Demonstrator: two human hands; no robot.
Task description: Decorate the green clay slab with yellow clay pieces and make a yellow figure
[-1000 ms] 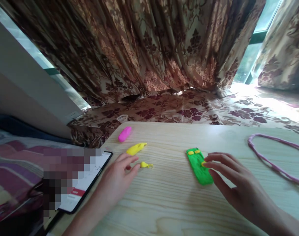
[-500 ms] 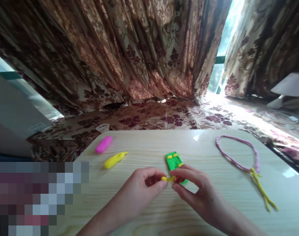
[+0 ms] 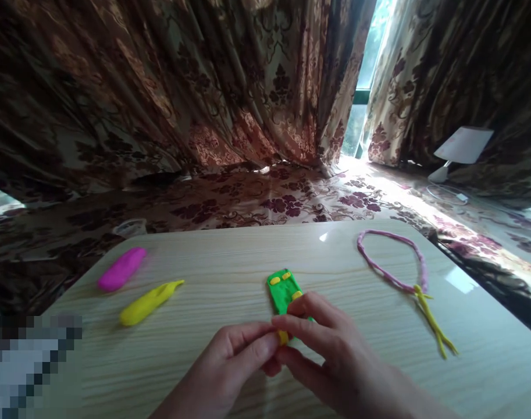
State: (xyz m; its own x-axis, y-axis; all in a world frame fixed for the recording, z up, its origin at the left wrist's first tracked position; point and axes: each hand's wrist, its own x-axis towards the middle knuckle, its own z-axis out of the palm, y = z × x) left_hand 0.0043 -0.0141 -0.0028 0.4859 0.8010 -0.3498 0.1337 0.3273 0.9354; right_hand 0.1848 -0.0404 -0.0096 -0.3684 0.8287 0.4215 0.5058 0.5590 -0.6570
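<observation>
My left hand [image 3: 243,358] and my right hand [image 3: 321,340] meet in front of me, their fingertips closed on a small piece of yellow modelling clay [image 3: 282,337]. Just beyond and partly under the fingers lies a flat green clay slab [image 3: 282,295]. Two small yellow clay ovals sit at its far end, and another yellow bit [image 3: 296,295] shows along its right edge by my right fingers. My hands hide the slab's near end. To the left rest a long yellow clay lump [image 3: 149,304] with a drawn-out tip and a pink clay lump [image 3: 122,269].
On the right of the wooden table [image 3: 221,256] lies a pink clay loop [image 3: 389,278] joined to a forked yellow clay strand [image 3: 433,323]. A white lamp [image 3: 463,145] stands on the patterned ledge behind. A clear container [image 3: 129,227] is past the far left corner.
My left hand has picked up the small yellow piece from the table and brought it right to my right hand, by the green slab. The view has turned right.
</observation>
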